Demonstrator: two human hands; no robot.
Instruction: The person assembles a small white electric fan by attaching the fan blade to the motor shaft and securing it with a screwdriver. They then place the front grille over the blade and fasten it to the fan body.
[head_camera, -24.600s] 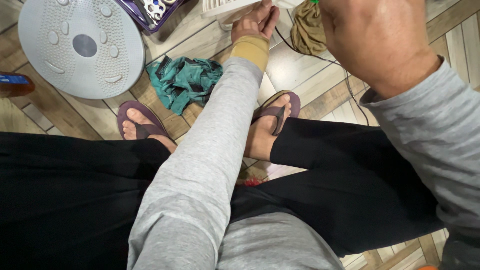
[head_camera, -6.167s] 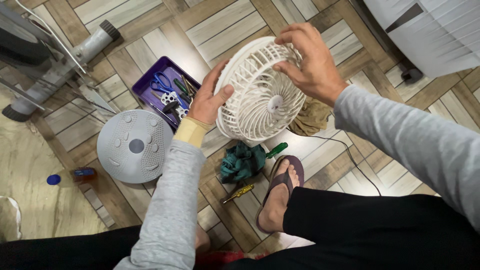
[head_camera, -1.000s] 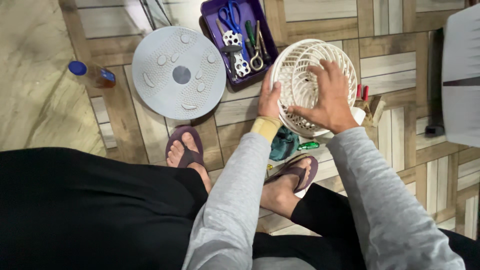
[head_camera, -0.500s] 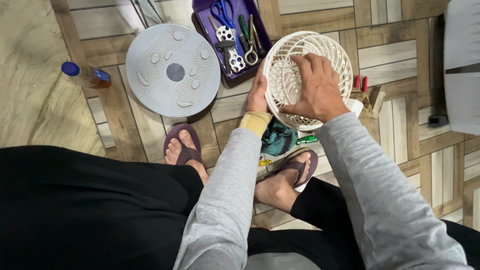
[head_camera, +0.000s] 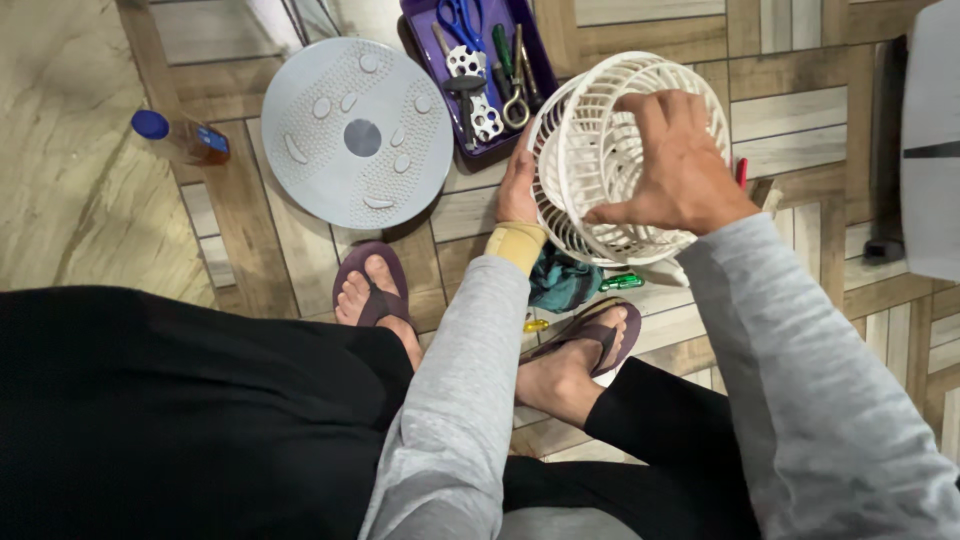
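we steady the white fan grille with our left hand, right hand gripping its rim, probably working it off; next needs an even pull

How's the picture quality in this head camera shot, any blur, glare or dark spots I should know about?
Head view: evenly lit from above and mostly sharp; the white fan grille and the right hand on it are slightly soft. The black trousers are so dark they show no detail. Mild sheen on the pale floor at left, no harsh glare. The left hand is partly hidden behind the grille.
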